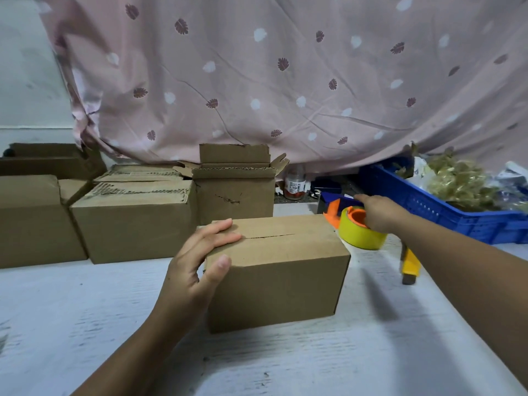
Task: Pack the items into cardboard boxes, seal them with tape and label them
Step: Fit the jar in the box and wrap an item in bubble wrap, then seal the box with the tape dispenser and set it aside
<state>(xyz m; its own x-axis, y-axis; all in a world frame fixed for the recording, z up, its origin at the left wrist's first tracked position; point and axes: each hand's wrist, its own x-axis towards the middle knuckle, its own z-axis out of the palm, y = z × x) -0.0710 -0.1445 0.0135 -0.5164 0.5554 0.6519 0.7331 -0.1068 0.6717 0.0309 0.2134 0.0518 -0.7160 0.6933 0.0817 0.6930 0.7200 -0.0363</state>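
A closed brown cardboard box (285, 270) stands on the white table (285, 364), its top flaps meeting in a slit. My left hand (197, 264) holds the box's left top corner, fingers over the top and thumb on the front face. My right hand (378, 212) grips a tape dispenser (358, 227) with a yellow tape roll and an orange and blue frame, held just off the box's right top edge.
Several more cardboard boxes (131, 218) sit at the back left, one with open flaps (237, 178). A yellow utility knife (410, 264) lies right of the box. A blue plastic crate (445, 207) with packing filler stands at the right. A pink curtain (285, 75) hangs behind.
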